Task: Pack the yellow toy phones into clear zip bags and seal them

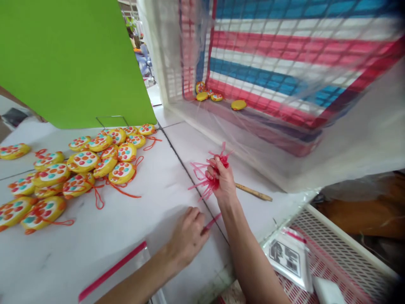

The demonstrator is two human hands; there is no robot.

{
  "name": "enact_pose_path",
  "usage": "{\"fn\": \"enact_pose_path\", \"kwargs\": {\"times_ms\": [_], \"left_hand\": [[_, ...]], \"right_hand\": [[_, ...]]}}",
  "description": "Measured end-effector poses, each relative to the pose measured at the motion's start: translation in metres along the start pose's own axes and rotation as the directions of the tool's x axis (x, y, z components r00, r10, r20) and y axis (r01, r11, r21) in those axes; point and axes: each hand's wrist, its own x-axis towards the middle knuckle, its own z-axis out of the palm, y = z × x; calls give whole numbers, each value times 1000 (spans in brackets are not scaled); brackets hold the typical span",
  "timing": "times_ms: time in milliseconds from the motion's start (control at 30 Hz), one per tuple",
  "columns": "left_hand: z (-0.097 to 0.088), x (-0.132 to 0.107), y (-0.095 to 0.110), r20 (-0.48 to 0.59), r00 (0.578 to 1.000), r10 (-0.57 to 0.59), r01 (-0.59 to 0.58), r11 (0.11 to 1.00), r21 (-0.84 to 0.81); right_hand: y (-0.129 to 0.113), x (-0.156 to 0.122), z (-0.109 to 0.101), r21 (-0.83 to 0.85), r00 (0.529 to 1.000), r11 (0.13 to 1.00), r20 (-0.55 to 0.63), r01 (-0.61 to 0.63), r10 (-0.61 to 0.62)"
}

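Observation:
My right hand [224, 175] is closed in a fist around a crumpled bunch of thin pink strips [207, 185], whose loose ends stick out on several sides. Lower and to the left, my left hand [188, 234] has its fingers curled near the white tabletop. A single pink strip [212, 221] pokes out from under those fingers. Beneath my left forearm lies a clear plastic bag with a pink zip edge [114, 270]. Just right of my right wrist, a thin wooden stick [254, 192] rests on the table.
Yellow turtle-like ornaments [84, 161] with coloured spots and orange cords lie piled at left, before a green board [72, 63]. A plastic-covered container with a striped lining [268, 55] holds several ornaments. A white basket [344, 245] with zip bags [287, 257] stands at lower right.

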Motion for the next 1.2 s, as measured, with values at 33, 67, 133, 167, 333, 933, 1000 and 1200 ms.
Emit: {"fn": "enact_pose_path", "kwargs": {"times_ms": [33,67,133,167,333,933,1000,1200], "left_hand": [[5,2,6,50,998,40,-44,996,75],[7,4,10,87,994,65,-75,989,125],[5,8,7,129,989,74,-96,981,170],[1,8,2,129,990,63,-86,979,183],[-40,-8,-40,6,998,-69,64,949,309],[-25,-13,-27,101,995,6,-38,947,320],[-41,-19,-38,64,996,-63,34,924,381],[-71,-25,-60,-67,991,-113,131,854,504]], "right_hand": [[0,0,0,-12,1000,1000,10,-19,19],[2,-1,1,-26,999,999,26,-47,48],[7,-4,3,-84,991,990,74,-109,116],[9,-6,4,-138,984,981,100,-133,147],[23,-15,8,-485,931,869,268,-92,248],[27,-13,4,-618,929,786,296,10,221],[28,-15,6,-673,900,736,361,70,245],[38,-25,12,-723,819,684,447,95,359]]}}
